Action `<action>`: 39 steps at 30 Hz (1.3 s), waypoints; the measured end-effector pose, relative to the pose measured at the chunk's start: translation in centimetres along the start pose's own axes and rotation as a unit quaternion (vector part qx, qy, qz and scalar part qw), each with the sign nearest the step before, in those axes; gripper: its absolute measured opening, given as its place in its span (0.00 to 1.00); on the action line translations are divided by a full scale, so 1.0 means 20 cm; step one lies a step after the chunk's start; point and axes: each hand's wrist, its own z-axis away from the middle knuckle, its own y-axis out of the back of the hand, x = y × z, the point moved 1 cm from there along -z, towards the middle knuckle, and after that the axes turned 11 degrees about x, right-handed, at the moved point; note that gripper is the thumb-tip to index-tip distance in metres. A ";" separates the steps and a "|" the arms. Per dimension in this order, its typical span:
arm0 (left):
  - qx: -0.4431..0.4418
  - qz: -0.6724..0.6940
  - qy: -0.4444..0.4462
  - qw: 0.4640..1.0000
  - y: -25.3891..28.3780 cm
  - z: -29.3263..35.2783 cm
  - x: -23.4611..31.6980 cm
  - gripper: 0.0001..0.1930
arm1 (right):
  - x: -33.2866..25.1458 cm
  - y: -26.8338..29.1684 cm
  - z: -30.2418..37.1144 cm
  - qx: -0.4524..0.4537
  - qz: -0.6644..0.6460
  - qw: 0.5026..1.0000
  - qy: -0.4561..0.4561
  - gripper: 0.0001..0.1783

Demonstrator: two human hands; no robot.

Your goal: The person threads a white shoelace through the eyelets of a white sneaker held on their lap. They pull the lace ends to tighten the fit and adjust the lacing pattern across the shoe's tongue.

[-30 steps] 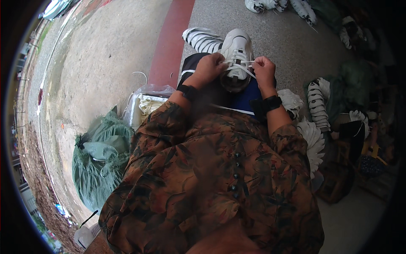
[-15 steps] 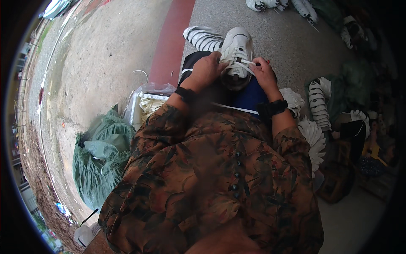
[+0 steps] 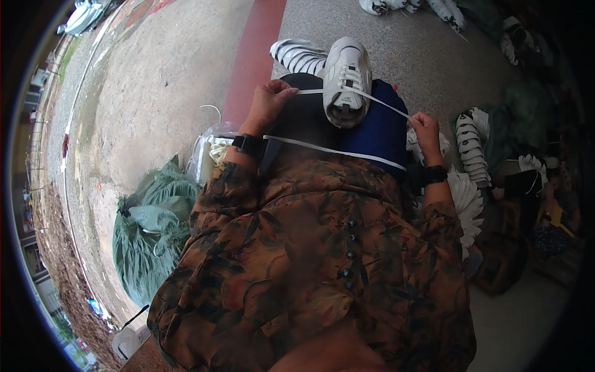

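A white sneaker (image 3: pixel 347 65) rests on my lap, toe pointing away and its dark opening toward me. White laces run through its eyelets. My left hand (image 3: pixel 273 102), closed in a pinch, holds one end of the shoelace (image 3: pixel 310 92) out to the left. Off to the right, my right hand (image 3: pixel 425 128) pinches the other lace end, which slants down from the shoe. Both lace lengths are stretched straight. Another white lace (image 3: pixel 334 150) lies across my lap, nearer to me.
A stack of white shoe parts (image 3: pixel 299 56) lies beyond the sneaker. At left are a plastic-lined box of laces (image 3: pixel 218 150) and a green sack (image 3: pixel 152 232). More stacked white parts (image 3: pixel 469 149) stand at right, near dark green sacks (image 3: pixel 517 124).
My hands have moved apart from the sneaker's eyelets, left hand to the left, right hand to the right and nearer me. The laces between them have been drawn out straight.
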 end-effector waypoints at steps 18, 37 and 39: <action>-0.048 -0.287 -0.267 0.919 -0.45 -0.13 0.16 0.07 | -0.58 -0.47 -0.11 -0.036 0.309 0.912 0.266 0.06; -0.057 -0.353 -0.281 0.891 -0.56 -0.18 0.29 0.05 | -0.73 -0.50 -0.16 -0.104 0.316 0.878 0.344 0.06; -0.064 -0.326 -0.290 0.897 -0.56 -0.18 0.30 0.06 | -0.74 -0.52 -0.17 -0.093 0.330 0.868 0.360 0.06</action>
